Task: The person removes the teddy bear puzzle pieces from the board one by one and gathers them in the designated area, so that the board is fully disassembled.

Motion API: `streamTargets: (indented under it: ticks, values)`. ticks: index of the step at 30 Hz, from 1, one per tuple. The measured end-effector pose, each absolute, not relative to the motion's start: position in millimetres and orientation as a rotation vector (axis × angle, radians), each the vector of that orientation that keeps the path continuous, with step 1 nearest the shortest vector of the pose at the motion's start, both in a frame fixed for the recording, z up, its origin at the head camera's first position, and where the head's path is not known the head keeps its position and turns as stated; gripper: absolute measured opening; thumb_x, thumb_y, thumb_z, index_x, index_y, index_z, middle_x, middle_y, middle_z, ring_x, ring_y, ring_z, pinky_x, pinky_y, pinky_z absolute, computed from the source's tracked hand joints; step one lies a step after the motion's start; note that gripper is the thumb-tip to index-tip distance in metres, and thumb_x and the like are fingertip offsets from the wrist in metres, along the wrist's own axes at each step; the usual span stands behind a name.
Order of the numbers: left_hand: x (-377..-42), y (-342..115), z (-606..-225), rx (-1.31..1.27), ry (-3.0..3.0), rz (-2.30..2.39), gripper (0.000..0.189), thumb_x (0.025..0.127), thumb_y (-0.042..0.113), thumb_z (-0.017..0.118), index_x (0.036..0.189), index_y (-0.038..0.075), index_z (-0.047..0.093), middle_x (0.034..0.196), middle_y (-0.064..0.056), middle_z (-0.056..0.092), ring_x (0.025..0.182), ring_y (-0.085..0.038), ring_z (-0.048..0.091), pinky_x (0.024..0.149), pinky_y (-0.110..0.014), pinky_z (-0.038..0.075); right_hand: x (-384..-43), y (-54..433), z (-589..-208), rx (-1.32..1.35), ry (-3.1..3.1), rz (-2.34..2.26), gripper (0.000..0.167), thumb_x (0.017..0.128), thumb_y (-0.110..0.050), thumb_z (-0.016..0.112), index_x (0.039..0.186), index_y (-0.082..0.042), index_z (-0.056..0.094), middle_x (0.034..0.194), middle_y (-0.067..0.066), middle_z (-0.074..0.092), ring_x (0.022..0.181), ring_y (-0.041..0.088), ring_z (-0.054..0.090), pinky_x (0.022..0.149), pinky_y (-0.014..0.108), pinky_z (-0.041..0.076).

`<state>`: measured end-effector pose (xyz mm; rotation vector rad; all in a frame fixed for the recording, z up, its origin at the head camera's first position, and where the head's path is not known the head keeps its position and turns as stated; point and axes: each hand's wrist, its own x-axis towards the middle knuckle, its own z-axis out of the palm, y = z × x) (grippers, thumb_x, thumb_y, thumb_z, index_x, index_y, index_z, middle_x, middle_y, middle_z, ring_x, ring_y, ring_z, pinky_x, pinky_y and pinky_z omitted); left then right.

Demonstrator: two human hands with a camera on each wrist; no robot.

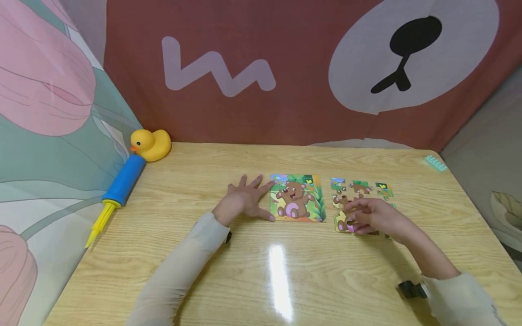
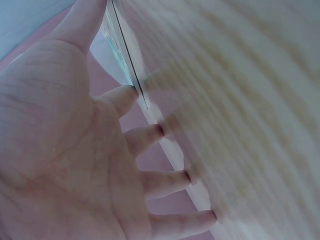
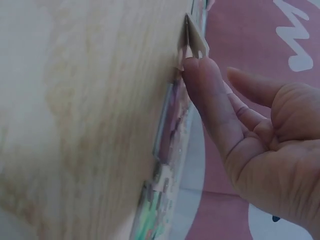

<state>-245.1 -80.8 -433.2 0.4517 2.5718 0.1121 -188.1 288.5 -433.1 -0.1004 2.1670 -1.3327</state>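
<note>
My left hand (image 1: 244,199) lies spread at the left edge of a square bear picture card (image 1: 297,199), its thumb and a fingertip touching that edge. In the left wrist view, the palm (image 2: 65,140) faces the camera and the fingertips rest on the table. To the right of the card are rows of cut jigsaw pieces (image 1: 360,187) with the same bear design. Over the lower rows, my right hand (image 1: 379,217) has its fingers bent and pinches a puzzle piece (image 3: 197,37), which stands tilted up from the others. The fingers partly hide this piece and its neighbours.
A yellow rubber duck (image 1: 151,145) and a blue hand pump (image 1: 124,181) with a yellow nozzle sit along the table's left edge. At the far right corner lies a mint toy brick (image 1: 435,163). A brown cloth wall (image 1: 244,117) rises behind the wooden table (image 1: 228,280).
</note>
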Motion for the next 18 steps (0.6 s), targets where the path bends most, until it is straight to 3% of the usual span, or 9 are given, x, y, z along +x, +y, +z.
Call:
streamTargets:
  ticks: [13, 18]
  values:
    - [-245.1, -82.7, -431.8, 0.450, 2.560, 0.111, 0.110, 0.078, 0.080, 0.065, 0.161, 0.048, 0.000, 0.173, 0.004, -0.005, 0.156, -0.045, -0.005, 0.119, -0.074, 0.012, -189.2, 293.1, -423.9, -0.143, 2.221, -1.276, 0.048, 0.109, -0.018, 0.045, 0.149, 0.008, 0.040, 0.130, 0.030, 0.065, 0.100, 0.028, 0.073, 0.080, 0.036, 0.063]
    - [-247.6, -81.2, -433.6, 0.485, 2.539, 0.198, 0.109, 0.081, 0.075, 0.067, 0.162, 0.044, 0.001, 0.173, 0.000, -0.007, 0.155, -0.048, -0.010, 0.119, -0.075, 0.004, -197.7, 291.6, -418.2, -0.194, 2.326, -1.216, 0.050, 0.109, -0.026, 0.049, 0.146, 0.007, 0.045, 0.128, 0.029, 0.065, 0.091, 0.025, 0.073, 0.075, 0.036, 0.063]
